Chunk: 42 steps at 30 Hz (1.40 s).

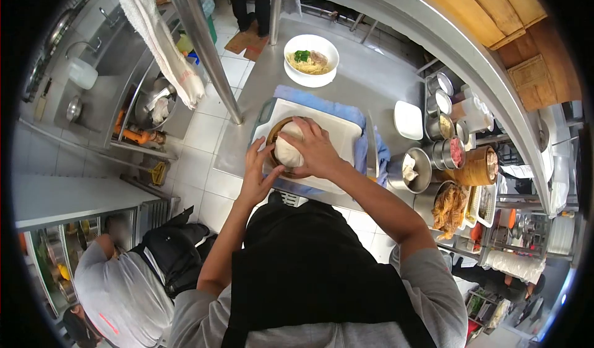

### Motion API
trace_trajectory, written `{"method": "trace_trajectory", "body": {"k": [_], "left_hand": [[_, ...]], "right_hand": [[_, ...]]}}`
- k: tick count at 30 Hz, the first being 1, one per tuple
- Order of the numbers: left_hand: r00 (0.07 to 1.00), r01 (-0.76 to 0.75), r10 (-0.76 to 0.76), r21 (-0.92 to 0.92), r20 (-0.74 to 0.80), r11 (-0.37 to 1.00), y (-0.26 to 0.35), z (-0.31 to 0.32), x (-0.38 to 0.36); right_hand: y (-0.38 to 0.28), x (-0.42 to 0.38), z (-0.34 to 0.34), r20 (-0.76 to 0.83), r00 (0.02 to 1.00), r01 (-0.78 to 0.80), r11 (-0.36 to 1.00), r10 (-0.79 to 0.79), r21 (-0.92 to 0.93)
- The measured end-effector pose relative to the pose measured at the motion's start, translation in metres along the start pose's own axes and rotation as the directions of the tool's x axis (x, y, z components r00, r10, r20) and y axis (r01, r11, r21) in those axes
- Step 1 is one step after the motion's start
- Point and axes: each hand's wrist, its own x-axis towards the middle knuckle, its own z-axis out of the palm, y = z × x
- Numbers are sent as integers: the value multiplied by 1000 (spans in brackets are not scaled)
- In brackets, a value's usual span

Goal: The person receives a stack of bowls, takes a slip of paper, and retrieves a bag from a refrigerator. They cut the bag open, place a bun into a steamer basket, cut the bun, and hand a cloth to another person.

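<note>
A round, smooth white bun point(288, 151) sits inside a round wooden steamer basket point(275, 133) on a white cutting board point(337, 125). My left hand point(255, 176) curves around the near-left side of the basket, fingers and thumb against its rim. Over the right side of the bun lies my right hand point(314, 152), its fingers bent across the top and toward the far rim. The right palm hides part of the bun and the basket's right edge.
A noodle bowl point(311, 59) stands farther back on the steel counter. Blue cloth point(334, 105) lies around the board. To the right are a white dish point(408, 120), a metal bowl point(416, 173) and several ingredient tins. A co-worker point(127, 280) bends at the left fridge.
</note>
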Motion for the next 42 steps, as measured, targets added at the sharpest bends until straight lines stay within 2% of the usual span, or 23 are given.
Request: {"method": "trace_trajectory", "body": {"k": [6,8,9,11,12,13,14,17,19,23,28,30,35,37,39,41,42], "left_hand": [[1000,11,-10,-16,19,1000,4,8,7],[1000,-9,10,113,-9,994,5,12,8],[1000,-15,16,110,-3,994,7,14,8],[993,93,-78,176,-90,980,13,20,11],[993,88,-74,170,-88,981,18,22,11],[995,39,-13,259,-100,965,22,23,11],[993,-9,48,348,-105,937,26,24,12],[993,-47,85,387,-83,921,27,33,11],[995,-49,80,392,-63,919,25,35,11],[996,-60,84,458,-31,887,30,33,14],[999,-20,39,502,-26,865,42,32,17],[999,-1,27,513,-44,858,44,30,17],[998,-51,25,590,52,805,47,25,13],[999,-39,19,540,43,841,50,21,13],[999,-28,14,486,32,873,51,21,19],[991,-108,128,320,-42,941,48,21,36],[991,-106,127,324,-45,940,44,22,45]], "right_hand": [[-1,-8,-8,-14,999,-38,997,39,71],[2,-18,-13,-23,998,-58,994,60,97],[8,-25,-14,-53,996,-67,984,76,166],[17,-34,-12,-83,992,-75,971,96,226],[20,-40,-9,-85,989,-98,963,123,252],[22,-45,-7,-85,985,-121,953,150,279],[21,-48,-4,-87,984,-127,953,156,276],[11,-52,4,-100,975,-168,952,199,257],[4,-53,4,-124,960,-234,961,252,146],[-3,-54,10,-182,943,-257,958,277,129],[-17,-49,16,-222,902,-332,923,371,192],[-19,-51,20,-235,909,-297,932,343,209],[-23,-60,12,-210,934,-252,950,288,184],[-14,-60,7,-325,904,-191,943,277,273],[1,-55,7,-340,891,-210,938,299,275],[13,-44,8,-399,865,-189,934,304,302],[16,-38,7,-400,866,-184,935,300,303]]}}
